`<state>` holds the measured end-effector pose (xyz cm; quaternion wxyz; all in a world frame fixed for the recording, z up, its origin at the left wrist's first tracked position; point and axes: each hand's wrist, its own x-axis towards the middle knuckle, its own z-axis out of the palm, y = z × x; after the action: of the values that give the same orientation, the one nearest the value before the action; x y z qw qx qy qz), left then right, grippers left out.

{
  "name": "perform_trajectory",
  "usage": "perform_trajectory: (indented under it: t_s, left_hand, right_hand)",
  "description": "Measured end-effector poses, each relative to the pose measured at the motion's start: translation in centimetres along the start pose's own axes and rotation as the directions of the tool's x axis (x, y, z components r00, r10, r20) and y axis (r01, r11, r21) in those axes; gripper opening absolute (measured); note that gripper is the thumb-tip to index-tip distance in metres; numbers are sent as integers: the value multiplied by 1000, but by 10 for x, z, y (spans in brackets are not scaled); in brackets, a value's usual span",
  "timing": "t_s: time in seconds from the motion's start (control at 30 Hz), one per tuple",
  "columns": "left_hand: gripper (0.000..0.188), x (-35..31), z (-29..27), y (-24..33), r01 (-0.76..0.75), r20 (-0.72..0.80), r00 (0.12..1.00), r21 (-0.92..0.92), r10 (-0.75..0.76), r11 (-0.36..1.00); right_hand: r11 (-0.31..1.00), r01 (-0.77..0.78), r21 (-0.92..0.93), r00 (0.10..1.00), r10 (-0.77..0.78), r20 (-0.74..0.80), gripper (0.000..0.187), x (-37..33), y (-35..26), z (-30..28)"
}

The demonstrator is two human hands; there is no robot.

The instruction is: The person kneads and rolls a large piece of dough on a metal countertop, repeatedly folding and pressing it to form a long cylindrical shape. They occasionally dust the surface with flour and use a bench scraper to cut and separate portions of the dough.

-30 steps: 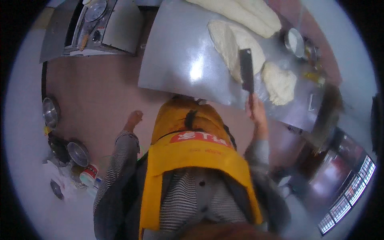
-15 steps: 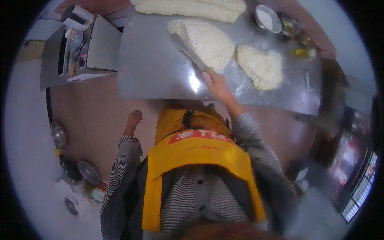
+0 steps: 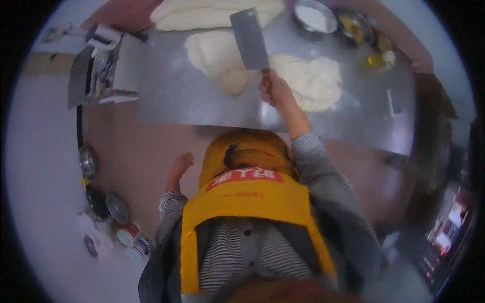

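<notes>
My right hand (image 3: 277,92) grips the brown wooden handle of a cleaver (image 3: 250,43). Its broad grey blade points away from me, above the metal table, and covers part of the dough. To the left of the blade lies a pale slab of dough (image 3: 209,53), darker at its near right corner. Another flattened piece of dough (image 3: 316,83) is just right of the cleaver, partly behind my hand and wrist. A long thick strip of dough (image 3: 202,15) lies along the far side. My left hand (image 3: 184,162) hangs low beside my yellow apron, fingers loosely curled, nothing visible in them.
On the metal table's (image 3: 187,103) far right stand a bowl of white powder (image 3: 314,17), a dark bowl with yellow contents (image 3: 353,26) and a container of yellow liquid (image 3: 375,61). A cabinet (image 3: 126,65) adjoins at left. Metal basins (image 3: 117,208) sit at lower left.
The cleaver has come up from the left dough's edge and swung right, its blade now pointing away and showing its flat face. My left hand stays low by the apron. The whole view has shifted slightly.
</notes>
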<state>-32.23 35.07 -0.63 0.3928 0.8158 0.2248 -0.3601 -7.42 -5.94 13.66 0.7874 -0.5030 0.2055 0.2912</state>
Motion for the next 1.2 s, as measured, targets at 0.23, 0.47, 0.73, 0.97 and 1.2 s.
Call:
perform_trajectory:
  t_s: [0.23, 0.47, 0.73, 0.97, 1.2]
  left_hand:
    - [37, 56, 27, 215, -579, -79, 804, 120, 589, 807]
    - [49, 99, 95, 398, -791, -42, 569, 244, 821, 560]
    - [65, 197, 157, 478, -527, -216, 400, 741, 891, 416]
    - [66, 199, 166, 488, -327, -317, 642, 711, 698, 623]
    - [54, 131, 230, 526, -607, -185, 695, 368, 695, 705]
  right_hand:
    - [354, -171, -920, 341, -854, -392, 36, -88, 8, -239]
    - [193, -605, -772, 371, -789, -489, 33, -156, 24, -424]
    - [150, -582, -799, 431, -777, -459, 34, -127, 34, -532]
    - [-17, -135, -991, 522, -851, -57, 35, -8, -43, -430]
    - [133, 213, -968, 872, -474, 127, 39, 138, -116, -326]
